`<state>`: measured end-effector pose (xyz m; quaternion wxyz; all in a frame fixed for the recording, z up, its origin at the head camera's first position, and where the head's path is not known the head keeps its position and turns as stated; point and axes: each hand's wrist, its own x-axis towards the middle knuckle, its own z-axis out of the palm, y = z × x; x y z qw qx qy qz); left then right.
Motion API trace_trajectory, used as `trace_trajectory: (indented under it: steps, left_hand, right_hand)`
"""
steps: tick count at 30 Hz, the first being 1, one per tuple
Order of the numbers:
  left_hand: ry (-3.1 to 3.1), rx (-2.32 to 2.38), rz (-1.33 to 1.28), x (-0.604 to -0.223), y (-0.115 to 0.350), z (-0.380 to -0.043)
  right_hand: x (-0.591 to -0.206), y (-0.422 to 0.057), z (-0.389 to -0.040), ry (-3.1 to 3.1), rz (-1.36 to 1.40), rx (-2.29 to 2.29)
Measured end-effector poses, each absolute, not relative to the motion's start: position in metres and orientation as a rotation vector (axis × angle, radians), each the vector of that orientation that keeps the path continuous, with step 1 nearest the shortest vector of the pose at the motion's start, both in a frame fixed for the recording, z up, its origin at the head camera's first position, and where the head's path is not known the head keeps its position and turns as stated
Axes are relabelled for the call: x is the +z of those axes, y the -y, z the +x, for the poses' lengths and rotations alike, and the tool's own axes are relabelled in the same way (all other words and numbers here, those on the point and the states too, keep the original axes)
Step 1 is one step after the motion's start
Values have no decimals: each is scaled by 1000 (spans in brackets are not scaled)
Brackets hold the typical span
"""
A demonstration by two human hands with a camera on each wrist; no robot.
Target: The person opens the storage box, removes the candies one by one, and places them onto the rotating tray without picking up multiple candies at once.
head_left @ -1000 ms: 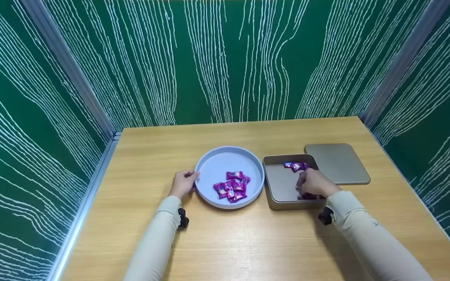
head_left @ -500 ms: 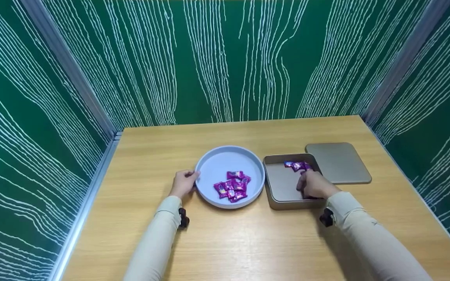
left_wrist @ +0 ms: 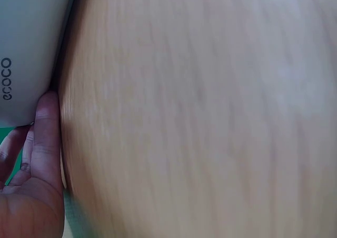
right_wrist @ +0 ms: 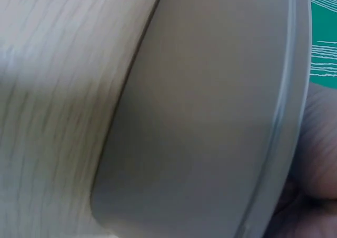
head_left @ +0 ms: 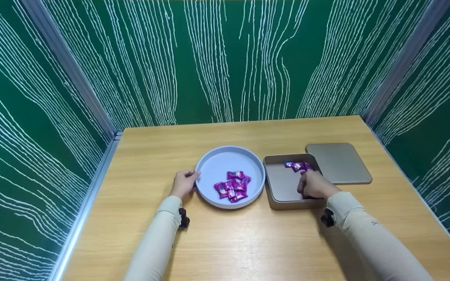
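Observation:
My left hand (head_left: 183,183) holds the left rim of a round pale-blue plate (head_left: 213,158), thumb at its edge. In the left wrist view, the fingers (left_wrist: 47,138) lie against the plate's side, marked "ecoco". Several purple wrapped candies (head_left: 233,185) are piled in the plate. My right hand (head_left: 315,185) reaches down into an open rectangular metal tin (head_left: 281,177), fingers bent toward its floor near the front right; I cannot tell whether they pinch a candy. A few more purple candies (head_left: 297,166) lie along the tin's back. In the right wrist view, the tin's wall partly hides the hand.
The tin's flat lid (head_left: 340,162) lies behind it to the right. Plate and tin stand side by side on a wooden table (head_left: 229,242). Green walls (head_left: 209,58) with white wavy lines enclose the table at the back and sides.
The right hand has shifted slightly within the tin and now covers the dark candies seen under it one second ago. The left hand and plate have stayed put.

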<state>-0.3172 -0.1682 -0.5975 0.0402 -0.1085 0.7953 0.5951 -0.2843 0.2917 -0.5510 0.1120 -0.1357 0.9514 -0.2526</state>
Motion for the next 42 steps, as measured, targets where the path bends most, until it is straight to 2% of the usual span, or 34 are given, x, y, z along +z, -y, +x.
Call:
trace_trajectory:
  steps: [10, 23, 33, 42]
  left_hand:
    - [-2435, 1811, -341, -596, 169, -317]
    - [-2409, 1824, -354, -597, 169, -318]
    - [-2418, 1814, -351, -597, 169, -318]
    - [-2401, 1828, -368, -598, 169, -318]
  right_hand:
    - [-535, -293, -281, -2776, -423, -582]
    - [-545, -291, -287, -2870, -507, -416]
    - [-546, -291, -287, -2739, -416, -901]
    - [-544, -289, -287, -2636, -328, -999]
